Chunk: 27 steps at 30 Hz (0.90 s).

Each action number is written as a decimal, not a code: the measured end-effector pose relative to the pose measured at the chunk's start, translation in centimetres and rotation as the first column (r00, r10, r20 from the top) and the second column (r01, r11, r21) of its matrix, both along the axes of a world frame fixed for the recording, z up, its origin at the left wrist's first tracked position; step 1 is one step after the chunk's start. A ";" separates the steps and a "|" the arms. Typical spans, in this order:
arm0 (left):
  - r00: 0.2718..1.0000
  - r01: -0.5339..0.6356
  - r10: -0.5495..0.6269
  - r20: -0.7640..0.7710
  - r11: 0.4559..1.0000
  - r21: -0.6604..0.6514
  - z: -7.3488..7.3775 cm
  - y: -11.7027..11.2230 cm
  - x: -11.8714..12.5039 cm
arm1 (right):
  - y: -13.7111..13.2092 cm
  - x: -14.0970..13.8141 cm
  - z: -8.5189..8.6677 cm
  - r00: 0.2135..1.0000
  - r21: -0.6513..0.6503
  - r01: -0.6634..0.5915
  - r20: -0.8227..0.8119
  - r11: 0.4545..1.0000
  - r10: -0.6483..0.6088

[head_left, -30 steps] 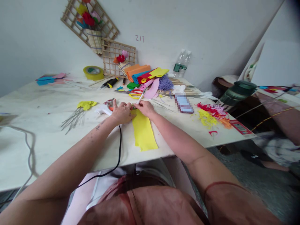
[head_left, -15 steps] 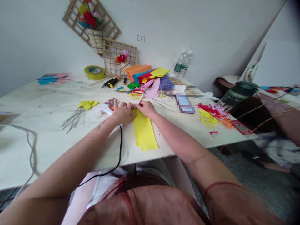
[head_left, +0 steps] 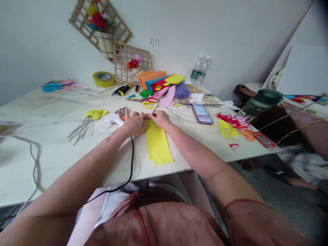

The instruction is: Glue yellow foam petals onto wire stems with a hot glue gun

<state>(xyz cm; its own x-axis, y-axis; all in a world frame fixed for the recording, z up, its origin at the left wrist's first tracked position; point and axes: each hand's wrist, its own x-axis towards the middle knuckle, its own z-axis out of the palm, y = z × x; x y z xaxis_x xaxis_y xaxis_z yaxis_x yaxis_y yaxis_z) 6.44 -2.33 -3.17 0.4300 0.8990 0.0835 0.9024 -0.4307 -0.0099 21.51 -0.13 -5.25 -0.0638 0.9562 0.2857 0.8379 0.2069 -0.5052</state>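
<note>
A strip of yellow felt (head_left: 159, 143) lies lengthwise on the table in front of me. My left hand (head_left: 135, 123) is at its far left corner, with bent fingers pressing the felt down. In my right hand (head_left: 159, 119) is a white pen (head_left: 155, 104), slanting up and away, its tip hidden among my fingers at the felt's far end. Just left of my left hand lies a white glue gun (head_left: 114, 118), partly covered by that hand. Further left are yellow felt pieces (head_left: 96, 114) on thin wire stems.
Red-handled scissors (head_left: 148, 101), folded felt sheets (head_left: 151, 78) and purple yarn (head_left: 182, 89) lie at the back. A phone (head_left: 202, 113) and colourful scraps (head_left: 229, 129) are on the right. A black cord (head_left: 132, 160) hangs over the front edge. Yellow tape (head_left: 104, 79) sits back left.
</note>
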 end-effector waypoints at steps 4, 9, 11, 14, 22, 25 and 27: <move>1.000 -0.004 0.004 -0.003 1.000 -0.003 0.0 0.1 0.0 | 0.0 0.0 0.0 1.000 0.018 -0.010 0.011 1.000 0.010; 1.000 -0.004 0.004 -0.008 1.000 -0.001 0.0 0.1 0.1 | 0.0 0.1 -0.1 1.000 0.028 -0.003 0.017 1.000 0.002; 1.000 0.001 -0.001 -0.009 1.000 0.003 0.1 0.0 0.1 | 0.1 0.1 -0.2 1.000 0.032 -0.001 0.016 0.999 0.000; 1.000 0.007 -0.007 -0.011 1.000 0.004 0.1 0.0 0.1 | 0.1 0.1 -0.3 1.000 0.031 0.002 0.010 1.000 -0.003; 1.000 0.002 -0.002 -0.020 1.000 0.007 0.3 -0.2 0.1 | 0.3 0.2 -0.4 1.000 0.016 0.002 -0.021 1.000 -0.002; 1.000 0.005 -0.005 -0.022 1.000 0.010 0.2 -0.1 0.1 | 0.4 0.2 -0.4 0.999 0.010 -0.003 -0.037 1.000 0.003; 1.000 0.004 -0.004 -0.023 1.000 0.013 0.1 0.0 0.1 | 0.4 0.2 -0.4 0.999 0.013 -0.005 -0.038 1.000 0.006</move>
